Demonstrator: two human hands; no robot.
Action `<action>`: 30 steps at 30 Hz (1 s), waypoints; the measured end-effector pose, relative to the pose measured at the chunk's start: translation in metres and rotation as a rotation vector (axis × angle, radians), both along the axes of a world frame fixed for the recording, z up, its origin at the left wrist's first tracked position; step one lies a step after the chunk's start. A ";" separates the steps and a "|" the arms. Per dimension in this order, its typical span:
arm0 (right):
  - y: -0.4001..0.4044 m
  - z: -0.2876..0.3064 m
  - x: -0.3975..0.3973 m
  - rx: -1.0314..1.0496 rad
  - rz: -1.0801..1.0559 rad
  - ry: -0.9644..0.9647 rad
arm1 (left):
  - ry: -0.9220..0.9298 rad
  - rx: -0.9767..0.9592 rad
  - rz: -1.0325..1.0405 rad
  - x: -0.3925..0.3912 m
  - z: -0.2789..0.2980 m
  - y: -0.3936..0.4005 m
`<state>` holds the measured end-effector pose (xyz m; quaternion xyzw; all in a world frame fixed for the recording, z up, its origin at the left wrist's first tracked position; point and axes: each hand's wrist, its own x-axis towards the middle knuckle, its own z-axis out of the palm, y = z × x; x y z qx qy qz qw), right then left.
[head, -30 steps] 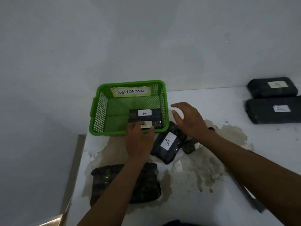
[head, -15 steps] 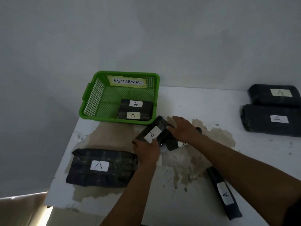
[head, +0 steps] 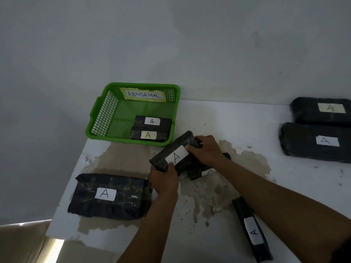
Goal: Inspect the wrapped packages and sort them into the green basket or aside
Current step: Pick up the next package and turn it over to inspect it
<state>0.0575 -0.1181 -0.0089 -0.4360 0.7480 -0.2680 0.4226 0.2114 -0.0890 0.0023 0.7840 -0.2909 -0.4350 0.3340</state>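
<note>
We've got both hands on it now: left hand (head: 164, 179) off the basket, right hand (head: 206, 151) down, black plastic-wrapped pkg (head: 173, 151) lifted, tilted.

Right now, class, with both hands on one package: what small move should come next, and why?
Probably turn the held package over to check its hidden faces: left hand and right hand grip opposite ends, and only its labelled top shows, so the green basket can wait.

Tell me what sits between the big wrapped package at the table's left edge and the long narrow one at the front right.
In the head view, the left forearm crosses between the big package and the narrow package, over stained tabletop; no package lies there.
</note>
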 end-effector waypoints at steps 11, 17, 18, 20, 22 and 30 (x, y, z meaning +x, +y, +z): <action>0.036 0.099 -0.023 -0.313 -0.426 -0.414 | 0.294 -0.368 -0.211 -0.017 0.100 -0.012; 0.042 0.167 -0.028 -0.464 -0.478 -0.499 | 0.387 -0.467 -0.533 -0.014 0.165 -0.045; 0.043 0.178 -0.028 -0.486 -0.472 -0.493 | 0.411 -0.486 -0.569 -0.014 0.175 -0.048; 0.047 0.199 -0.028 -0.543 -0.471 -0.475 | 0.451 -0.539 -0.635 -0.013 0.195 -0.052; 0.050 0.218 -0.025 -0.606 -0.480 -0.447 | 0.467 -0.593 -0.682 -0.012 0.213 -0.055; 0.054 0.241 -0.009 -0.804 -0.551 -0.361 | 0.438 -0.707 -0.763 -0.010 0.245 -0.057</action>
